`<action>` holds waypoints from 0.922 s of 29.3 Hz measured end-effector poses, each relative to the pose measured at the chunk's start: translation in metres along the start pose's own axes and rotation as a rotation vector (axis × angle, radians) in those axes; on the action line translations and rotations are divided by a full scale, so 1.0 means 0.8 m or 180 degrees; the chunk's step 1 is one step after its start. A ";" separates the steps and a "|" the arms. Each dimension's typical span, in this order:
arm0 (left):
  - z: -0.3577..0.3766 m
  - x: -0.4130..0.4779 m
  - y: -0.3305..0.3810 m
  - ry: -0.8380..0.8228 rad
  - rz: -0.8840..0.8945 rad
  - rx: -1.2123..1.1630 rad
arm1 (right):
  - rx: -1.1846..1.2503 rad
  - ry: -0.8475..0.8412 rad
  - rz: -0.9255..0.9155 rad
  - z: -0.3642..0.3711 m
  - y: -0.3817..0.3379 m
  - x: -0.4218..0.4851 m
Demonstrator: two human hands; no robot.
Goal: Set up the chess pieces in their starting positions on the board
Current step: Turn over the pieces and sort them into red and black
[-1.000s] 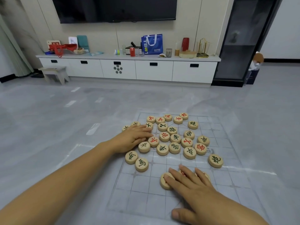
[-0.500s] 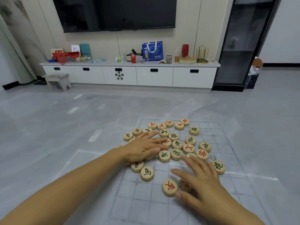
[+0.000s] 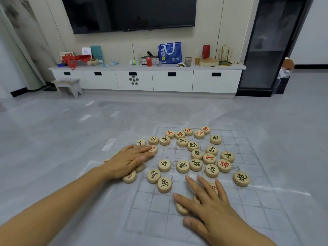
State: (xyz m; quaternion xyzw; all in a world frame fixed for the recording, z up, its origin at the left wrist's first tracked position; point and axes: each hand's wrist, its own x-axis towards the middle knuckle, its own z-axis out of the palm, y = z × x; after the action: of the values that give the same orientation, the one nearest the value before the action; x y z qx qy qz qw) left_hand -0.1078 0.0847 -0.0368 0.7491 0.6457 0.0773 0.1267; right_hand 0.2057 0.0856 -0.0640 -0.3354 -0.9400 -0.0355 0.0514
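Observation:
A clear plastic chess board sheet (image 3: pixel 152 217) with grey grid lines lies on the grey floor. Several round wooden xiangqi pieces with red or dark characters lie scattered over its far half, such as a red general piece (image 3: pixel 224 165) and a dark horse piece (image 3: pixel 164 184). My left hand (image 3: pixel 127 160) lies flat, palm down, over several pieces at the board's left edge. My right hand (image 3: pixel 206 201) lies flat with fingers spread over a few pieces near the board's middle; one piece (image 3: pixel 181 209) shows under its index finger. Neither hand grips a piece.
A long white TV cabinet (image 3: pixel 147 80) with clutter on top runs along the far wall under a television. A small grey stool (image 3: pixel 68 86) stands at its left. A dark glass cabinet (image 3: pixel 269 50) stands at the right. Grey floor surrounds the board.
My left hand slid left toward the board's edge, dragging pieces under it. My right hand came back toward me and covers the red-marked piece that lay bare half a second ago.

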 end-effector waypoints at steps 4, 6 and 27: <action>0.010 -0.061 0.000 0.0143 -0.0381 0.0094 | -0.0089 -0.0007 -0.0092 0.001 -0.001 -0.003; 0.019 -0.092 0.011 0.0257 -0.0521 0.0028 | -0.0074 -0.0048 -0.0064 0.000 -0.002 -0.005; 0.004 -0.126 0.063 0.1208 -0.0614 -0.1963 | -0.0318 -0.0362 0.0090 0.002 -0.005 -0.009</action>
State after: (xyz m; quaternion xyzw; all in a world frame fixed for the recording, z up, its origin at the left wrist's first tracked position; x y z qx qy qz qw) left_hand -0.0745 -0.0214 -0.0202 0.5838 0.6716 0.3933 0.2312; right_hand 0.2082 0.0780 -0.0666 -0.3522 -0.9336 -0.0625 -0.0183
